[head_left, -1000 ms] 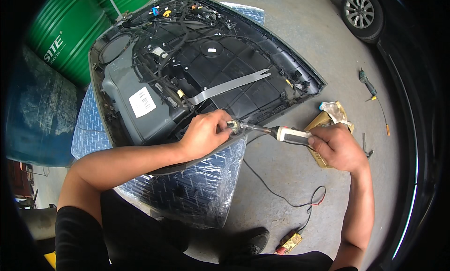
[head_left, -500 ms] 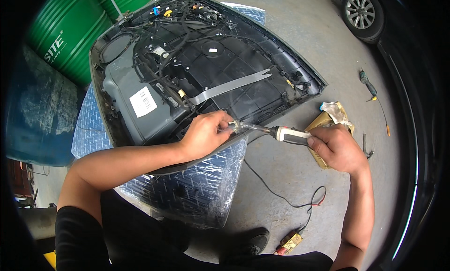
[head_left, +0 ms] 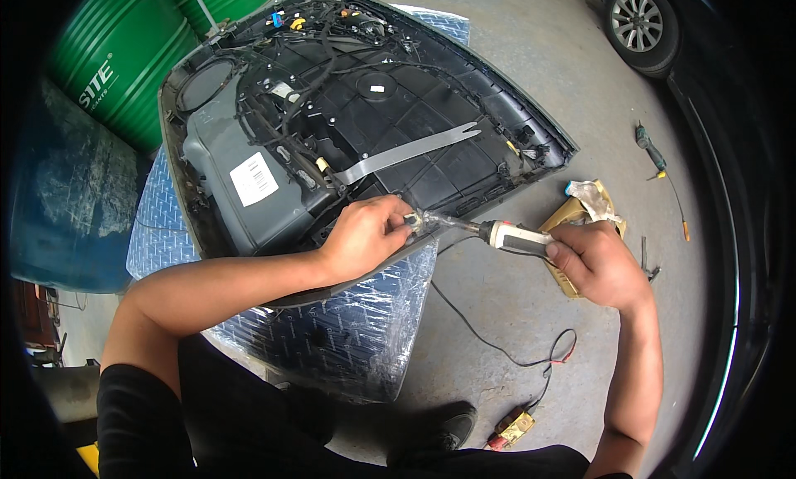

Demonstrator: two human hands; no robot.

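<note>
My right hand [head_left: 599, 263] is wrapped round the white and dark handle of a soldering iron [head_left: 518, 237], its metal shaft pointing left. The tip meets a small pale part [head_left: 413, 221] at the near edge of a car door panel [head_left: 431, 176], which lies with its inner side up. Faint smoke hangs around the tip. My left hand [head_left: 365, 239] pinches the small part between thumb and fingers, which hide much of it. Across the panel, just beyond my left hand, lies a flat grey pry tool [head_left: 406, 152] with a forked end.
Under the panel is a bundle wrapped in clear film [head_left: 332, 355]. A yellowish box [head_left: 572, 212], a screwdriver-like tool [head_left: 652, 152] and a cable with a red and yellow device [head_left: 511, 429] lie on the floor. Green drums [head_left: 124, 56] stand left, a dark car [head_left: 705, 189] right.
Both hands stay almost in place. The soldering iron's handle has shifted very slightly, and the smoke near the tip has changed shape.
</note>
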